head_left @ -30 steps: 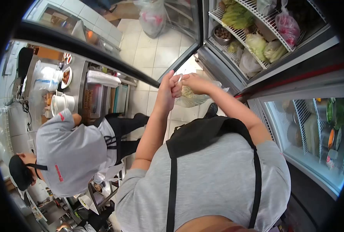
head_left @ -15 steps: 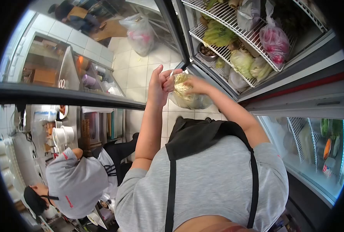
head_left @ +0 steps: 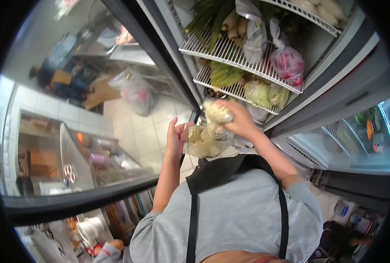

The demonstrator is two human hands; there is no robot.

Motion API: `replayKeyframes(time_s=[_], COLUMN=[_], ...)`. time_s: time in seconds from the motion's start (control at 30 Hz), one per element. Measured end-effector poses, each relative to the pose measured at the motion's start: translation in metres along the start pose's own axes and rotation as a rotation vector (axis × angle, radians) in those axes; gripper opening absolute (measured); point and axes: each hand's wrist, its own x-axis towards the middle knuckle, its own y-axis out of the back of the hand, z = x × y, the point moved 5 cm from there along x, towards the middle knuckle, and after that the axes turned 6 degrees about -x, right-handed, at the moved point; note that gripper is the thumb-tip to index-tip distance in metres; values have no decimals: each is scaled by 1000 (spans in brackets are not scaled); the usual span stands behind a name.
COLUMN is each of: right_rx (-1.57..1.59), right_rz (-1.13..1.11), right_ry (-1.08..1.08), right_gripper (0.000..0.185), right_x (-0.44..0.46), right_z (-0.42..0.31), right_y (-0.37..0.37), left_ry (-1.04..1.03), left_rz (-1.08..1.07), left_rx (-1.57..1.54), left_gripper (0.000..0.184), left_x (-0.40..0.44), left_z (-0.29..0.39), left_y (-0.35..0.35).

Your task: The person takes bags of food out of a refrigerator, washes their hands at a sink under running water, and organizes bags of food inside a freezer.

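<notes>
My right hand (head_left: 239, 119) is closed around a pale yellow bundle (head_left: 218, 114) in clear plastic, which looks like a pack of enoki mushrooms. It is raised over a clear plastic bag (head_left: 203, 149) holding more of the same pale yellow stuff. At the bag's left edge, my left hand (head_left: 176, 136) grips the plastic with its fingers curled and thumb up. Both hands are in front of my body, beside the open fridge. The bag's underside is partly hidden behind my apron (head_left: 230, 173).
Wire fridge shelves (head_left: 243, 65) ahead carry leafy greens, cabbages (head_left: 258, 93) and a knotted bag of pink items (head_left: 287, 65). A glass door (head_left: 94, 199) stands open on my left. Another lit fridge (head_left: 357, 136) is at right. A co-worker's arm (head_left: 109, 250) shows at lower left.
My right hand has lifted the pale yellow bundle up from the bag. My left hand has moved lower, along with the bag. The view has shifted, showing more of the shelves.
</notes>
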Motion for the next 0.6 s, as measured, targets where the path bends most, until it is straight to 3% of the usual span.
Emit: replayKeyframes(time_s=[0.17,0.33,0.37,0.43,0.47,0.5,0.57,0.6], right_rx=[371,-332,-267,-730,-933,-966,-1193,-1045], right_rz=[574,1215,1237,1155,1082,1065,957,585], right_ry=[-158,200,430,553,509,558,186,-306], right_gripper=[63,62,58,54,51,50,41,53], right_x=[-6,-21,-10,16,31,44,70,79], right_z=[-18,-56,-50,-43,-32,-18,-2,35], right_y=[98,180,190,211,218,222,223,232], left_ry=[73,73,74,81,74,69,64,58], left_rz=[-46,-107,-121,-152,-175,-193,-201,-198], left_rx=[57,67,79,86,89,91,99,100], left_gripper=[73,72,71,69,69,68,68,67], left_x=[18,25,25,25,25,24,15,11], left_z=[2,15,17,21,23,24,30,34], left_y=[8,10,7,1,-3,-6,-11,-17])
